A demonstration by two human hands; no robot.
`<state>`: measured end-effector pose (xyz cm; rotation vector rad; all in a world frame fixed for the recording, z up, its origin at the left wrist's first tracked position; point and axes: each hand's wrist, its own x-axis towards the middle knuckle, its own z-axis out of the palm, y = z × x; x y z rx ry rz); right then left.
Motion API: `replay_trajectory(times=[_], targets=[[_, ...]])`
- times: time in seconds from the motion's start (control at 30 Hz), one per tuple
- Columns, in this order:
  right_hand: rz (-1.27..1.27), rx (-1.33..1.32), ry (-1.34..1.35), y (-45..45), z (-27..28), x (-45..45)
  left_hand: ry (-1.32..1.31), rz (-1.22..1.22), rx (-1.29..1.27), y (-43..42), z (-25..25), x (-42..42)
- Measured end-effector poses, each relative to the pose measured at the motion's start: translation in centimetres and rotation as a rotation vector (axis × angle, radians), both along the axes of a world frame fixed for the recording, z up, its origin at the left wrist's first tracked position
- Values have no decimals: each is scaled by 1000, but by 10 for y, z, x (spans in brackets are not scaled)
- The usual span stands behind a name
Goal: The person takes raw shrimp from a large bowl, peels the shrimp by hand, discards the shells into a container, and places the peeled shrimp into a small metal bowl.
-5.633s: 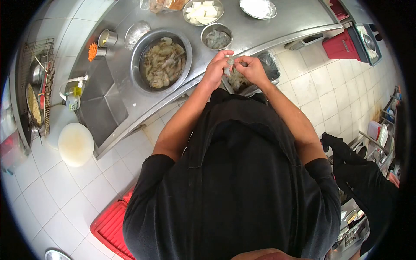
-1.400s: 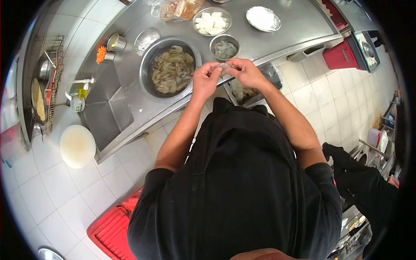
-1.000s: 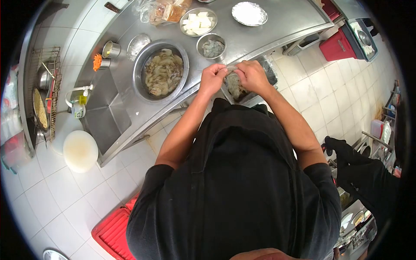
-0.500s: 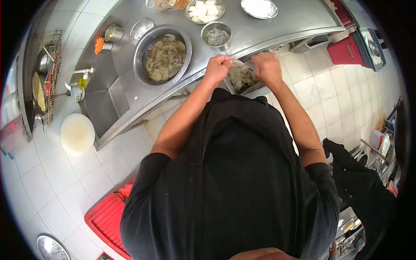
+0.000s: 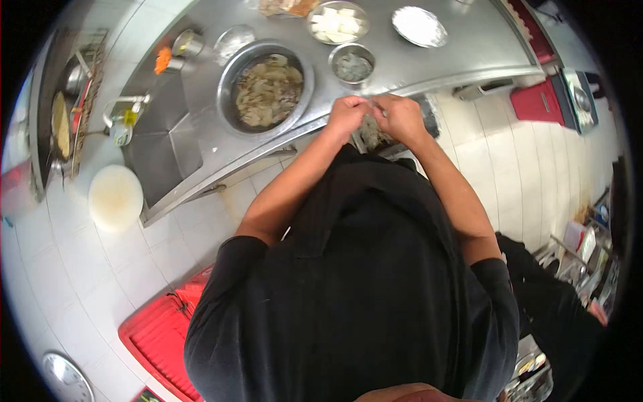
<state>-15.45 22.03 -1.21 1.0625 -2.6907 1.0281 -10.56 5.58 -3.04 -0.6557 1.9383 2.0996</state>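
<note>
My left hand and my right hand meet at the counter's front edge, fingers pinched together around a small shrimp that is mostly hidden between them. Below them, partly covered by my hands, a bin holds shrimp shells. A small steel bowl with peeled shrimp stands just beyond my fingers. To the left, a large metal basin holds many unpeeled-looking shrimp in liquid.
On the steel counter are a bowl of white chunks, a foil-covered plate and a clear bowl. A sink lies left. A red bin stands right; another person in black is at lower right.
My right hand, apart from the left half a second ago over the shell bin, has come back against it. The view has shifted slightly.
</note>
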Motion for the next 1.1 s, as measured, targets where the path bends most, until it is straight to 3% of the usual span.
replay_trajectory(times=[0.23, 0.43, 0.5, 0.63, 0.83, 0.9, 1.0, 1.1], targets=[[-32, 59, -45, -13, -12, 0, 10, -4, -58, -5, -8, -3], [-123, -109, -407, -13, -12, 3, 28, -38, -43, -9, -7, 4], [-167, -379, -653, -13, -44, -1, 45, -55, -8, -13, -5, 3], [-252, -784, -1059, -14, -48, -2, 107, -81, 105, -17, -5, -2], [-311, -442, -436, -17, -27, 0, 141, 95, 32, -16, -5, -1], [-278, -387, -219, -22, -17, 3, 125, 70, 111, -18, -2, -2], [-209, -390, -123, -29, -19, 5, 120, 34, 171, -19, -5, -4], [-197, -433, -219, -30, -20, 8, 110, 41, 174, -19, -12, -7]])
